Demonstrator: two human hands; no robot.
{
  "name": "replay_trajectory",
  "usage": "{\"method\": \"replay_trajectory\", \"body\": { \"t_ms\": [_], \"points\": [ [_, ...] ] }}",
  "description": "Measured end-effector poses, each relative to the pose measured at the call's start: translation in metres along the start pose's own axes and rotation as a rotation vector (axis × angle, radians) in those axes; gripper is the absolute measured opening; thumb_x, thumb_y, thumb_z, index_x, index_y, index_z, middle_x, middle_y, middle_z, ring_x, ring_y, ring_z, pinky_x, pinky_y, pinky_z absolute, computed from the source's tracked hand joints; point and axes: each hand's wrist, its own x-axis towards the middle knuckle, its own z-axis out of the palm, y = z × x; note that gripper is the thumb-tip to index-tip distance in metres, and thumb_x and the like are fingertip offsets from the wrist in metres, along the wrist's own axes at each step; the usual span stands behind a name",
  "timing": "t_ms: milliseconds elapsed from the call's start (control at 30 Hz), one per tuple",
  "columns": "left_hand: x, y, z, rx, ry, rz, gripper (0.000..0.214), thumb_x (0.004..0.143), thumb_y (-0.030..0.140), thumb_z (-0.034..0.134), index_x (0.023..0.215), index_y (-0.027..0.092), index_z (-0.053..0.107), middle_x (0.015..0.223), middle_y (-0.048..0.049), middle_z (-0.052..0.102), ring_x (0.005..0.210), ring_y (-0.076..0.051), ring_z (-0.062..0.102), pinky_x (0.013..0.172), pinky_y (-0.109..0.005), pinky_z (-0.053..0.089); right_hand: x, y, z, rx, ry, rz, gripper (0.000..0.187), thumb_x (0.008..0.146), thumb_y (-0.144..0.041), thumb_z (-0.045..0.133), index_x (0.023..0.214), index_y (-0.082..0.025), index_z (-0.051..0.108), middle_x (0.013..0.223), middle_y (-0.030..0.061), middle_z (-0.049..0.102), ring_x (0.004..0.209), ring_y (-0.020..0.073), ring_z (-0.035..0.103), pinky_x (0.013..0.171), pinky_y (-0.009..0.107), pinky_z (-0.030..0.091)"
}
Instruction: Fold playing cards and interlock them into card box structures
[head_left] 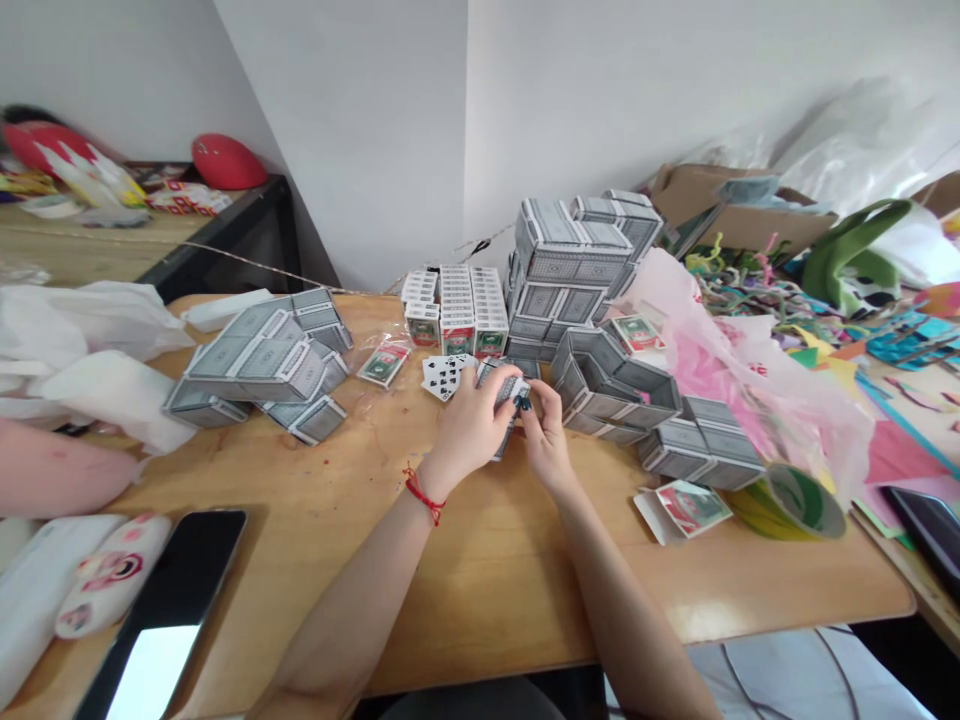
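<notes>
Both hands are closed on a small piece built from grey-backed playing cards (501,379), held low over the wooden table. My left hand (466,425), with a red string bracelet at the wrist, grips its upper left side. Pinched at its right edge are the dark-nailed fingers of my right hand (549,440); the lower part of the piece is partly hidden by the fingers. Just left of it lie loose face-up playing cards (444,376). Behind stand stacked card boxes (457,310), and beside them a tall stack of folded-card blocks (570,260).
More card blocks (255,350) sit at the left, an open card ring (615,385) at the right. An opened card box (694,508) lies near yellow tape (787,500). A phone (169,610) rests front left. Someone's arm (60,465) reaches in from the left edge.
</notes>
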Motion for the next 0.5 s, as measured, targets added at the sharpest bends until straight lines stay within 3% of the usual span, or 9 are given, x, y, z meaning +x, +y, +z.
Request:
{"method": "replay_trajectory", "body": {
  "t_ms": [167, 400, 500],
  "points": [
    [0.0000, -0.0010, 0.0003, -0.018, -0.003, 0.039, 0.037, 0.085, 0.016, 0.040, 0.120, 0.029, 0.043, 0.106, -0.0067, 0.043, 0.097, -0.019, 0.050, 0.087, -0.037, 0.044, -0.0005, -0.0004, 0.0006, 0.063, -0.008, 0.085, 0.037, 0.082, -0.041, 0.047, 0.115, -0.026, 0.039, 0.123, 0.0074, 0.046, 0.100, 0.0175, 0.054, 0.076, 0.031, 0.050],
    [-0.0015, -0.0012, -0.0043, -0.036, -0.100, 0.080, 0.043, 0.086, 0.013, 0.035, 0.126, 0.027, 0.037, 0.109, -0.0083, 0.043, 0.093, -0.019, 0.052, 0.087, -0.039, 0.045, 0.0005, 0.0049, -0.0010, -0.057, 0.022, -0.037, 0.035, 0.085, -0.039, 0.043, 0.117, -0.024, 0.040, 0.122, 0.0086, 0.045, 0.112, 0.0193, 0.046, 0.091, 0.036, 0.042],
    [-0.0007, -0.0011, -0.0049, -0.085, -0.112, 0.087, 0.044, 0.085, 0.012, 0.035, 0.127, 0.026, 0.037, 0.113, -0.0088, 0.044, 0.101, -0.020, 0.051, 0.091, -0.041, 0.043, 0.0009, 0.0026, -0.0006, -0.130, 0.048, -0.077, 0.035, 0.085, -0.039, 0.041, 0.118, -0.025, 0.041, 0.121, 0.0077, 0.045, 0.112, 0.0191, 0.044, 0.096, 0.037, 0.036]
  ]
}}
